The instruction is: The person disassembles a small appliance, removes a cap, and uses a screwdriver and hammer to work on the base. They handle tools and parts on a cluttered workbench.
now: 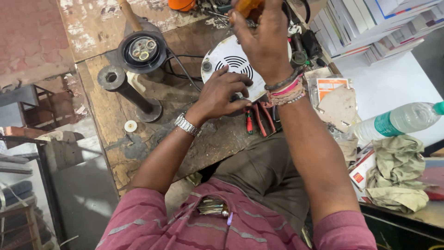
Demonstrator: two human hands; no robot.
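Over white appliance [233,58], right hand [263,41] raised.

Soft daylight, faint shadows, sharp focus, wide-angle stretching

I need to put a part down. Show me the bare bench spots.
Bare wood lies on the bench near its front edge, between the small white disc and the left hand. Crowded: around the white round appliance, the red-handled pliers and the right hand.
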